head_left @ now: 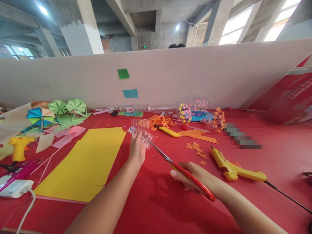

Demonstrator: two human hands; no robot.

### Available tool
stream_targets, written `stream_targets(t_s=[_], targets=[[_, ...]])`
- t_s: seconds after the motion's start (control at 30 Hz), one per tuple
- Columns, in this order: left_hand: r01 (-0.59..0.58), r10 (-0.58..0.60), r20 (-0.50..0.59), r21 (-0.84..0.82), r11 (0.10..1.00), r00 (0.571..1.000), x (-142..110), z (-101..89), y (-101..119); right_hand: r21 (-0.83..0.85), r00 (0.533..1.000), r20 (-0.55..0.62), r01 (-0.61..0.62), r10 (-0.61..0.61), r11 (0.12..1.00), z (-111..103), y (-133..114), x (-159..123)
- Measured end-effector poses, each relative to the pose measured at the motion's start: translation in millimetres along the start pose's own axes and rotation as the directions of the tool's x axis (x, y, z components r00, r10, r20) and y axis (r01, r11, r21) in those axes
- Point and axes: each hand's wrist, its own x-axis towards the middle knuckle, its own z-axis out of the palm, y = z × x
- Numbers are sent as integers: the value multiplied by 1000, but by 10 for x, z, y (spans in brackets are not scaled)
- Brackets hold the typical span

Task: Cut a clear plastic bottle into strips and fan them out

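My left hand is wrapped round a clear plastic bottle, whose capped neck points up and to the left. In my right hand is a pair of red-handled scissors. The blades reach the right side of the bottle; whether they cut into it I cannot tell. Beyond the bottle lie a ribbed clear bottle piece, orange paper scraps and a yellow utility knife. Orange paper stars are scattered to the right, near orange paper strips.
Yellow paper sheets cover the left of the red table. A yellow glue gun with a cord lies right, another glue gun left. Star-decorated bottles stand near the white partition. Folded paper umbrellas sit back left.
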Motion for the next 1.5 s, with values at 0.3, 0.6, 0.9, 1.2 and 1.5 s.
stream_targets(t_s=[0.3, 0.6, 0.9, 1.2, 1.5], targets=[[-9, 9, -1, -13, 1000, 1000, 38, -33, -29, -10, 1000, -11, -21, 21, 1000, 4, 3, 16], [-28, 28, 17, 8, 1000, 999, 32, -51, -48, 1, 999, -18, -33, 33, 999, 6, -21, 6], [-88, 90, -36, 63, 994, 995, 63, -71, -52, -5, 991, -101, -83, 82, 997, 102, 48, 48], [-91, 92, -13, 59, 994, 996, 105, -75, -43, -20, 991, -118, -72, 69, 997, 162, 35, 76], [-163, 168, 4, 251, 954, 986, 11, -33, -22, -16, 997, -78, -22, 21, 1000, 104, 23, 20]])
